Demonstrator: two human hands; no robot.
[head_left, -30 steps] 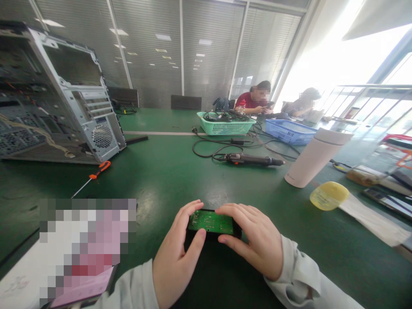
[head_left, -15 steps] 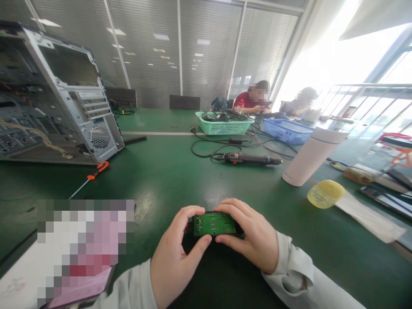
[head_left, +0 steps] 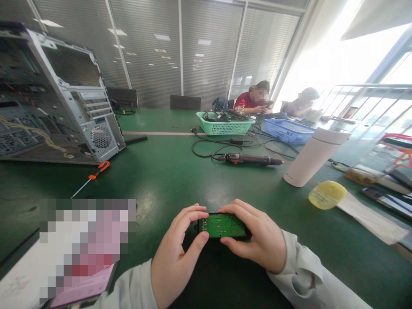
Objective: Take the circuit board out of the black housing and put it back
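Observation:
A green circuit board (head_left: 223,225) in a black housing lies low over the table between my hands, its solder side facing up. My right hand (head_left: 259,234) grips its right end, fingers along the far edge and thumb on the near edge. At the left end, my left hand (head_left: 177,246) holds it between fingertips and thumb. A small black tab sticks out of the housing by the left fingers. My palms hide part of the right end.
An open computer case (head_left: 80,98) stands at left, with an orange-handled screwdriver (head_left: 99,171) before it. Ahead lie a corded electric screwdriver (head_left: 252,159), a green basket (head_left: 225,126) of cables and a blue basket (head_left: 289,133). A pale tumbler (head_left: 313,159) stands right. Two people sit beyond.
The circuit board has shifted a little to the right with my right hand. My left hand's grip has slid outward, so more of the board's left end and the black tab show.

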